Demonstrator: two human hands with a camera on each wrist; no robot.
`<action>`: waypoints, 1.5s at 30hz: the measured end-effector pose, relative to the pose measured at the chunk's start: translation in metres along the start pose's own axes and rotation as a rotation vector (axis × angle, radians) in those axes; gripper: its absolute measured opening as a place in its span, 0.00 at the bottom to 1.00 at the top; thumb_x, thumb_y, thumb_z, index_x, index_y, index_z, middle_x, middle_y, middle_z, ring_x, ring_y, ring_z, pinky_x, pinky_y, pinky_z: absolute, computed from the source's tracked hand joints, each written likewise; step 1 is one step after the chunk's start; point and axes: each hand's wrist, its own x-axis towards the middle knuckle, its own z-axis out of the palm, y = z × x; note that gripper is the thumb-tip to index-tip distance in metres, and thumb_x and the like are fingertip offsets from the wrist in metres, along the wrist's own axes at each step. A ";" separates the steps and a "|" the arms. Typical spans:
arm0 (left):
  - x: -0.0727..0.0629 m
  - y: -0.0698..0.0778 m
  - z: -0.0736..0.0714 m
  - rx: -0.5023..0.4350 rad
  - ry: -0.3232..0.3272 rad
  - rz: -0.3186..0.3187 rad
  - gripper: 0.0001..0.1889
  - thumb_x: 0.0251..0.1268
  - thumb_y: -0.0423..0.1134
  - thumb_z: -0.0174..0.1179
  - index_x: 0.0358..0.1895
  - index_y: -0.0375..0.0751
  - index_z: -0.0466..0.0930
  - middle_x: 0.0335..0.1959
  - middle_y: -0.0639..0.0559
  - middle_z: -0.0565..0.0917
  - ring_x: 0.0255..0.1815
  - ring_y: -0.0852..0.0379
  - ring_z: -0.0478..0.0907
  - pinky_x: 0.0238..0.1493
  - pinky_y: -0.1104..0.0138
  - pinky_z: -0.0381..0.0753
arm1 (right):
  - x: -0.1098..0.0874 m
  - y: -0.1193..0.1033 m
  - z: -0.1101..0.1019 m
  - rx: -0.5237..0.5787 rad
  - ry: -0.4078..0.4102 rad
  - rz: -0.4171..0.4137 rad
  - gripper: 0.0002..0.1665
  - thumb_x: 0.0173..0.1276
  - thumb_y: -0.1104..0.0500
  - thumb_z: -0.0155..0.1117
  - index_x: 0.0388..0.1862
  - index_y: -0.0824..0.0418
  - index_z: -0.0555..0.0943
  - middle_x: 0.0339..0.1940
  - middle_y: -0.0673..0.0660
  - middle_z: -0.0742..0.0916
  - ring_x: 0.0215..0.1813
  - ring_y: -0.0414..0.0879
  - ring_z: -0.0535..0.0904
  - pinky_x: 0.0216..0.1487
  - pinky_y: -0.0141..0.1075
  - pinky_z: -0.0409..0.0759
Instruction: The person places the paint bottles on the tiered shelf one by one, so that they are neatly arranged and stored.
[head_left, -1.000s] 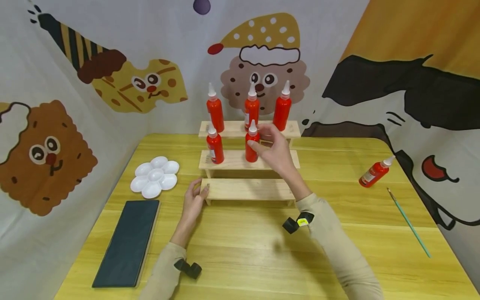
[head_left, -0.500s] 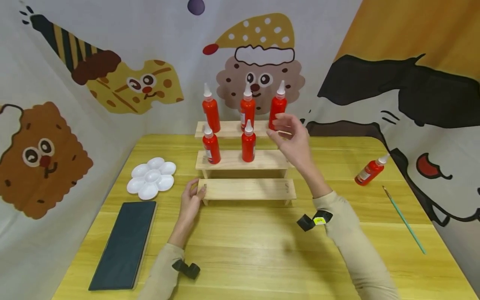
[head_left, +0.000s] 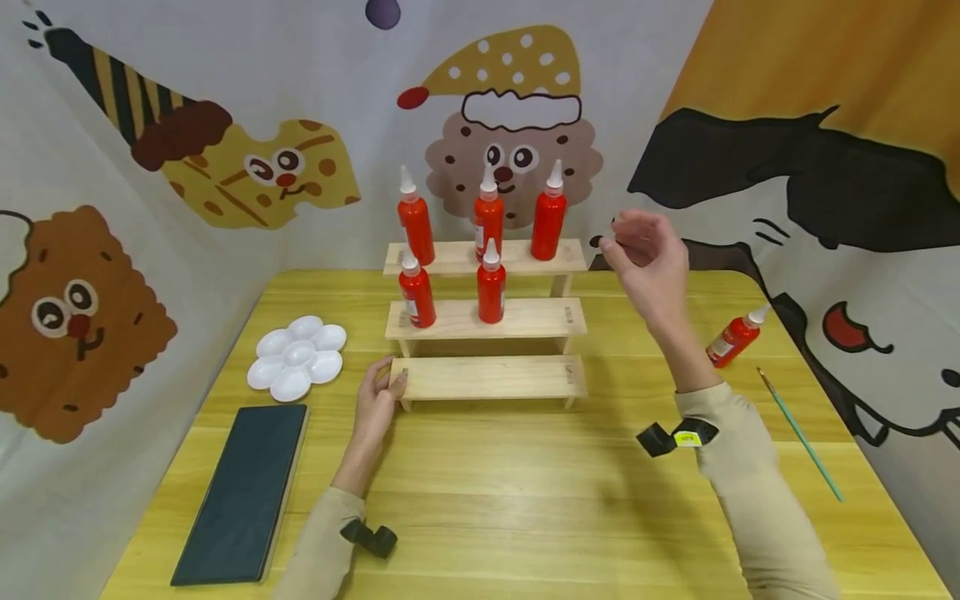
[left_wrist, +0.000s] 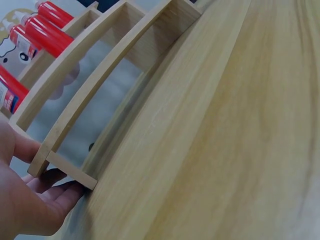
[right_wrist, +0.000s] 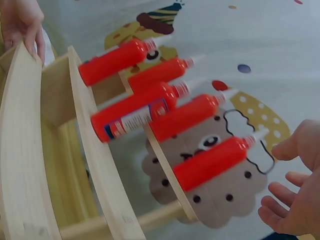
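A three-step wooden display stand (head_left: pixel 487 377) stands mid-table. My left hand (head_left: pixel 377 398) grips the left end of its lowest step, thumb on top and fingers against the side leg, as the left wrist view shows. Three red squeeze bottles (head_left: pixel 550 223) with white nozzle caps stand upright on the top step. The middle step carries two more such bottles (head_left: pixel 491 287), at its left and centre. My right hand (head_left: pixel 651 271) is raised to the right of the stand, fingers loosely bent and holding nothing. Beyond it a tilted red bottle (head_left: pixel 733 338) appears on the table's right side.
A white flower-shaped paint palette (head_left: pixel 298 357) lies left of the stand, with a dark flat book-like board (head_left: pixel 242 492) in front of it. At the right lies a thin green paintbrush (head_left: pixel 801 435). A cartoon-printed cloth (head_left: pixel 315 50) hangs behind the table.
My right hand has let go of the middle-step bottle at centre and moved right, away from the stand. The left hand stays on the lowest step. The head view has shifted slightly.
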 end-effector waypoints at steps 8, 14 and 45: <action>-0.001 0.003 0.000 0.005 0.020 0.001 0.25 0.76 0.35 0.53 0.74 0.40 0.65 0.68 0.32 0.76 0.59 0.47 0.79 0.47 0.76 0.75 | 0.004 0.010 -0.034 -0.034 0.093 0.048 0.23 0.70 0.60 0.68 0.62 0.62 0.77 0.47 0.40 0.83 0.53 0.36 0.80 0.63 0.32 0.77; -0.003 0.006 0.002 0.016 0.031 -0.011 0.25 0.76 0.35 0.53 0.74 0.40 0.65 0.69 0.33 0.76 0.61 0.45 0.78 0.53 0.69 0.74 | 0.006 0.020 -0.056 -0.100 0.152 0.174 0.25 0.72 0.54 0.66 0.65 0.54 0.75 0.56 0.46 0.81 0.63 0.44 0.77 0.70 0.36 0.73; -0.005 0.006 0.004 0.015 0.043 -0.038 0.25 0.76 0.36 0.53 0.73 0.42 0.66 0.71 0.33 0.73 0.66 0.41 0.75 0.62 0.58 0.71 | -0.011 0.095 -0.155 -0.171 0.386 0.603 0.30 0.72 0.50 0.65 0.72 0.42 0.69 0.60 0.36 0.75 0.69 0.35 0.65 0.75 0.32 0.59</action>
